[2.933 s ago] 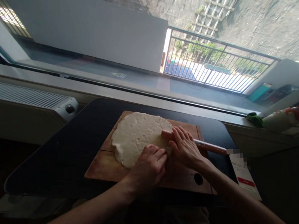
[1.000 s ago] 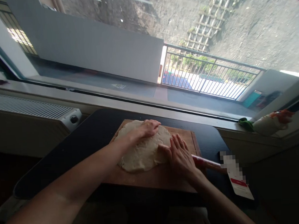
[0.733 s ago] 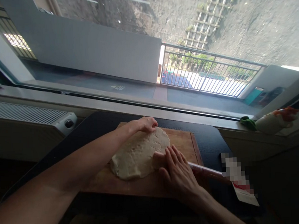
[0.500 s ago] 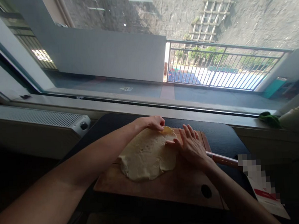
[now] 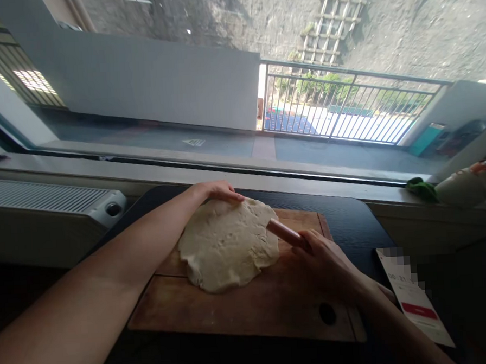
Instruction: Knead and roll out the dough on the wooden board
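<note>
A flattened sheet of pale dough point(image 5: 226, 248) lies on a wooden cutting board point(image 5: 266, 314). At its far edge, my left hand point(image 5: 224, 190) is closed on the rim, the fingers partly hidden. My right hand point(image 5: 318, 251) is wrapped around a wooden rolling pin point(image 5: 284, 232). The pin slants, its near tip at the right border of the dough; its other end shows beyond my forearm.
A dark table point(image 5: 351, 220) carries the board. At the right lies a phone point(image 5: 416, 300) with a lit screen. A green cloth point(image 5: 421, 189) rests on the sill by a pale container point(image 5: 467, 186). A radiator point(image 5: 85, 198) stands left, below the window.
My right hand has gone from lying spread over the board to gripping the rolling pin, whose tip now reaches the dough. My left hand has shifted left along the dough's far edge.
</note>
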Action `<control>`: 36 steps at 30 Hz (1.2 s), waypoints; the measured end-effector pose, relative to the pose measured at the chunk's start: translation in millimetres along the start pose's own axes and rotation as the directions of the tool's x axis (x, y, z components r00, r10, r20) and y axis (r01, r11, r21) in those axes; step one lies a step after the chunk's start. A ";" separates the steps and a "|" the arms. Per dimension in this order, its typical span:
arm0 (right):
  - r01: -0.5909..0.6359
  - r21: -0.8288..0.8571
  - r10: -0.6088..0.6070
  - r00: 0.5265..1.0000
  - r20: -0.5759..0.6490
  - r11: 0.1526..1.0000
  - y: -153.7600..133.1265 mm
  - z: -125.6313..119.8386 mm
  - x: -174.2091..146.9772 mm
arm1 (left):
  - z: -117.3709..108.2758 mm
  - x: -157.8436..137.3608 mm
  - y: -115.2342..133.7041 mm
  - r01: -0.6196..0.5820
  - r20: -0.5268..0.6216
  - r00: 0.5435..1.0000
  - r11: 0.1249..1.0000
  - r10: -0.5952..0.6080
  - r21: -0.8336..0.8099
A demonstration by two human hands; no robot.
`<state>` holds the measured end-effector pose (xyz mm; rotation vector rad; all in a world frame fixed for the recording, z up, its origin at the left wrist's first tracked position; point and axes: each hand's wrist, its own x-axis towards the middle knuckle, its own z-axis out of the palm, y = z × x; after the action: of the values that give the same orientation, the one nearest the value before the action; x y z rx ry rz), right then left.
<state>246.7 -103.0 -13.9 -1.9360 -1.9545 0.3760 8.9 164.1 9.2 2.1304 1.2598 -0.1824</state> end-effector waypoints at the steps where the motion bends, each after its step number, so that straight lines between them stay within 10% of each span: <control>1: -0.022 0.026 0.021 1.000 0.015 0.999 1.4 0.0 2.0 | -3.3 -2.1 -9.2 0.034 0.001 0.999 0.999 -0.034 0.002; 14: -0.131 0.099 0.122 0.989 0.089 0.986 13.6 9.1 18.8 | 5.6 -62.6 -39.2 0.019 -0.403 0.915 0.999 -0.003 0.035; 20: -0.108 0.150 0.100 0.993 0.058 0.983 20.2 11.9 19.0 | 25.3 -112.5 -59.5 0.343 -0.500 0.833 0.931 -0.239 0.127; 23: -0.128 0.171 0.113 0.989 0.094 0.977 12.1 15.3 24.7 | 58.9 -141.8 -35.3 0.285 -0.669 0.742 0.890 0.029 0.356; 28: -0.119 0.061 0.117 0.992 0.042 0.991 -28.0 17.6 46.2 | 135.4 -167.5 38.1 -0.277 -0.418 0.794 0.875 0.441 0.398; 36: -0.186 -0.120 0.200 0.971 0.127 0.975 -64.4 20.4 64.2 | 165.2 -169.8 73.1 -0.075 -0.445 0.797 0.798 0.408 0.597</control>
<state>180.2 -39.2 0.1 -2.2337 -1.9096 0.4774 12.1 -82.7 -14.1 2.9987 1.3119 0.2530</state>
